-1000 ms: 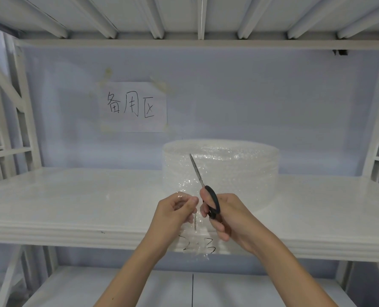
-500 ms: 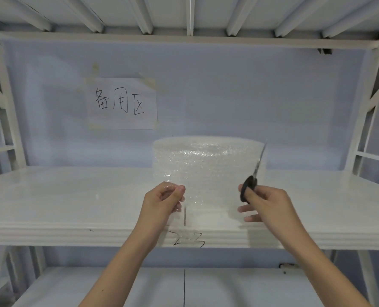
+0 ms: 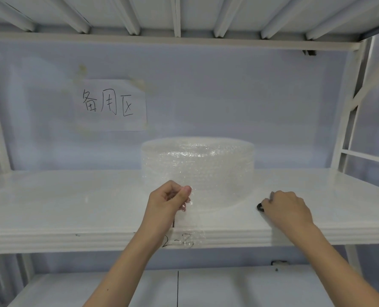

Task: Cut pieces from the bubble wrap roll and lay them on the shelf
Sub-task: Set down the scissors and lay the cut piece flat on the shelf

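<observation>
Nearest the camera, the left hand (image 3: 169, 201) pinched a small cut piece of bubble wrap (image 3: 189, 222) between thumb and fingers (image 3: 186, 192), the piece hanging over the front edge of the shelf (image 3: 73, 209) and not yet laid flat. The right hand (image 3: 287, 208) rested palm-down on the shelf just right of the roll, fingers curled over the black-handled scissors (image 3: 260, 207). Behind both, the bubble wrap roll (image 3: 197, 169) stood on end at mid-shelf; no laid pieces could be made out, so most of the task appeared to remain.
</observation>
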`<action>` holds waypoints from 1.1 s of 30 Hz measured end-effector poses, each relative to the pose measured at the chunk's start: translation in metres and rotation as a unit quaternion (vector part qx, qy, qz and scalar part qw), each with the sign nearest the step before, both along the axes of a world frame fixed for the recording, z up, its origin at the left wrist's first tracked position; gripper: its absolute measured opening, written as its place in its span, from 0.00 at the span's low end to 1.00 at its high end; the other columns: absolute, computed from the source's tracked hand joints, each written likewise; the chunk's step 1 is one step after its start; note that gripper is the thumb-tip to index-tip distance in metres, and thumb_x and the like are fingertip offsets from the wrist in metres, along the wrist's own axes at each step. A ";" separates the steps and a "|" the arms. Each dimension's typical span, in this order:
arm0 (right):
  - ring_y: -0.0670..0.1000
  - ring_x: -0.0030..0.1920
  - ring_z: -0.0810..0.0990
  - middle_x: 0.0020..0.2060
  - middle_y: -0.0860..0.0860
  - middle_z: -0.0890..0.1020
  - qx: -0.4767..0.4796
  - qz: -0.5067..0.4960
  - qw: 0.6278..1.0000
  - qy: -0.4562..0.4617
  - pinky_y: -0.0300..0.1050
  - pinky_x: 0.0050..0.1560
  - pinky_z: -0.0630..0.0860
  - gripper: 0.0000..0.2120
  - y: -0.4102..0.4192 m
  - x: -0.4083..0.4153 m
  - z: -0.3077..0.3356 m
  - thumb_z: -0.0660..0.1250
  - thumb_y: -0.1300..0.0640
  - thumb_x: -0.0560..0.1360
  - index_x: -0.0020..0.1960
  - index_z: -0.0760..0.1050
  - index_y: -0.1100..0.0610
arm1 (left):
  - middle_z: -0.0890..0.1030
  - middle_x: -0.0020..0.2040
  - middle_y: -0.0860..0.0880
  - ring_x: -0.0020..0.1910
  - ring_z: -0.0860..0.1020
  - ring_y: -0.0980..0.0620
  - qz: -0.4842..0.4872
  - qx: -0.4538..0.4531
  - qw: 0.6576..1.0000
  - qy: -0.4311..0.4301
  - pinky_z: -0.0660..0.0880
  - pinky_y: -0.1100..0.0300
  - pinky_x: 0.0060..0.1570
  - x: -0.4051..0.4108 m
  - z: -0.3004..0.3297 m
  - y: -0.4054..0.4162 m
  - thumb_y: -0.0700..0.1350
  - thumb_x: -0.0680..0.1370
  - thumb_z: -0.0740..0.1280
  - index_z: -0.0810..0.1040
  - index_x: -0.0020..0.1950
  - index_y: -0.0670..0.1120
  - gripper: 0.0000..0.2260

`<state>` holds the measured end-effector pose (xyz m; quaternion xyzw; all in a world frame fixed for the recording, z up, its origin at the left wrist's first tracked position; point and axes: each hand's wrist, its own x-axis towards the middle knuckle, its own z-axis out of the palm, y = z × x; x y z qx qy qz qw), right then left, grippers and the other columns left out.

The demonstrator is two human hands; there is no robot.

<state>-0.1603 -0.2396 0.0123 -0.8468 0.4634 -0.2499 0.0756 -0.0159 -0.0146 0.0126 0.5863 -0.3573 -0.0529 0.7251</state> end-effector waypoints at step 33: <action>0.50 0.33 0.83 0.33 0.55 0.83 0.435 0.378 0.742 -0.342 0.40 0.37 0.80 0.06 0.138 0.069 0.019 0.71 0.63 0.74 0.45 0.83 0.66 | 0.79 0.45 0.64 0.40 0.73 0.59 0.038 0.071 0.982 -0.171 0.70 0.67 0.43 0.008 0.002 0.047 0.41 0.70 0.75 0.79 0.41 0.56 0.10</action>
